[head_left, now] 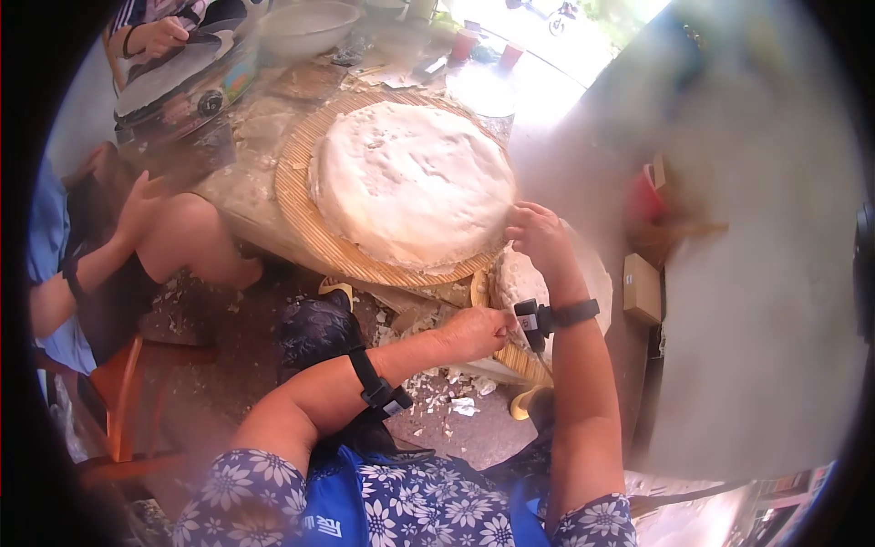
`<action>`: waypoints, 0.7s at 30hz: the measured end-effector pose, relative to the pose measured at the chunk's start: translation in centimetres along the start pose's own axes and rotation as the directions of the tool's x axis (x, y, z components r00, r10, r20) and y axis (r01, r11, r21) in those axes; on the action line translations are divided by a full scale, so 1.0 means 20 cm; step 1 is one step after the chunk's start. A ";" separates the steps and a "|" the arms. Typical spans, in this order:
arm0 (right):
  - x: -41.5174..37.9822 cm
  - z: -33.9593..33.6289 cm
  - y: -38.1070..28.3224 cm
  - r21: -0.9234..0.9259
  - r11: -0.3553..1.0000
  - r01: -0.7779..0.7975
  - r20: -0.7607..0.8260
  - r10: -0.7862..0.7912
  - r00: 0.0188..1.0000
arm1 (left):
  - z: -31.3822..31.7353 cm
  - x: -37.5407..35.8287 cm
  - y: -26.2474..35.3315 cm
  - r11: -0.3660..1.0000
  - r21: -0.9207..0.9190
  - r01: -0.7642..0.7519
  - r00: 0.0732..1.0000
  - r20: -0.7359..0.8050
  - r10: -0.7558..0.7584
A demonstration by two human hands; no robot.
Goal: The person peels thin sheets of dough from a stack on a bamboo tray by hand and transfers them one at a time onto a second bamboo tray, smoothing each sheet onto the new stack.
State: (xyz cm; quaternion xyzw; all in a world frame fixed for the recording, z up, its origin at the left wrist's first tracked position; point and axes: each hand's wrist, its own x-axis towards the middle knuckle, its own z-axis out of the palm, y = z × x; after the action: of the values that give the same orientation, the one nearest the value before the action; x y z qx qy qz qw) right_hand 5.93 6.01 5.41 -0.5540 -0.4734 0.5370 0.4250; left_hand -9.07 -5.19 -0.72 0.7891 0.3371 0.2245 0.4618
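A large, thick, round white slab, like dough with a lumpy surface, lies on a round woven bamboo tray. My right hand is at the slab's right edge, its fingers curled in and close to the rim. Lower down, my left hand is closed, beside a second, smaller pale round mass on another woven tray. Whatever lies between the fingers of either hand is too small or hidden to make out. My right forearm covers part of the smaller mass.
At left sits a person with a hand near the knee; another person's hand is at the top left. A pale basin and red cups stand at the back. A cardboard box is at right; white scraps litter the floor.
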 end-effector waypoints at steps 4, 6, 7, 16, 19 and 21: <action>0.03 0.01 0.00 0.183 0.980 -0.081 -0.031 0.088 0.996 | 0.00 0.00 -0.02 0.999 -0.022 -0.046 0.999 -0.020 0.046; 0.02 0.04 -0.03 0.126 0.987 -0.104 -0.108 0.118 0.987 | -0.01 0.00 -0.02 0.999 -0.015 -0.040 0.999 -0.013 0.040; 0.00 0.07 -0.05 0.041 0.994 -0.105 -0.166 0.110 0.980 | -0.02 0.00 -0.02 0.999 -0.004 -0.040 0.999 -0.003 0.040; 0.15 0.01 0.03 -0.027 0.999 0.019 -0.104 -0.021 0.994 | -0.03 0.03 -0.02 0.996 -0.083 -0.043 0.999 -0.017 0.042; 0.24 -0.06 0.08 -0.100 0.986 0.135 -0.024 -0.138 0.990 | -0.05 0.02 -0.01 0.987 -0.159 -0.039 0.999 -0.024 0.035; 0.26 -0.08 0.10 -0.105 0.978 0.179 -0.038 -0.183 0.982 | -0.07 0.01 0.01 0.978 -0.208 0.012 1.000 0.021 -0.008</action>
State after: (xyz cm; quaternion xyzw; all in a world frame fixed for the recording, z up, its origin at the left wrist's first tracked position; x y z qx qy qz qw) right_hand 7.48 10.70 2.60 -0.5419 -0.5382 0.4582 0.4547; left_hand -9.82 -4.24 0.07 0.7371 0.3110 0.2483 0.5462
